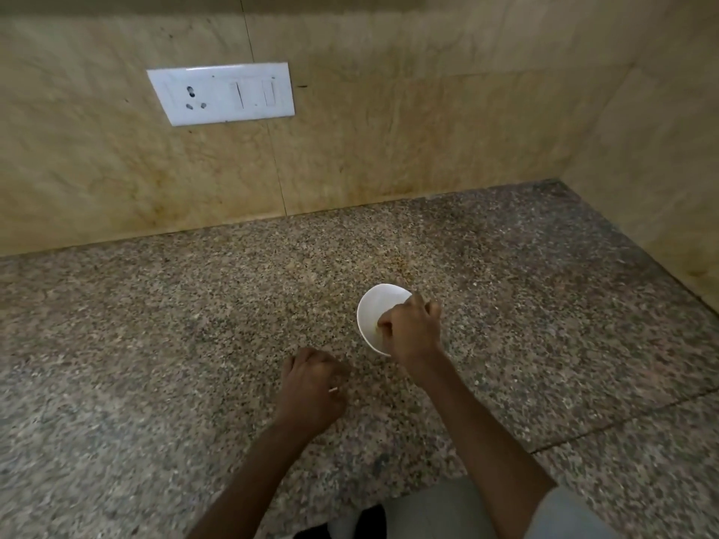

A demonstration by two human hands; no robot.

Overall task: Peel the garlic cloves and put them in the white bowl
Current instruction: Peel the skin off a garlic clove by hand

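Note:
A small white bowl (375,305) stands on the speckled granite counter (194,324), right of centre. My right hand (412,328) reaches down into the bowl from its near right side and covers about half of it. Its curled fingertips pinch a pale yellowish garlic clove (376,325) low inside the bowl. My left hand (313,383) rests on the counter just to the near left of the bowl, fingers curled into a loose fist. A thin white sliver of garlic peel (333,390) sticks out at its right side. Anything else in that fist is hidden.
A beige marble wall runs along the back, with a white switch and socket plate (221,93) on it. A second wall (661,169) closes off the right side, forming a corner. A seam (622,418) crosses the counter at the near right.

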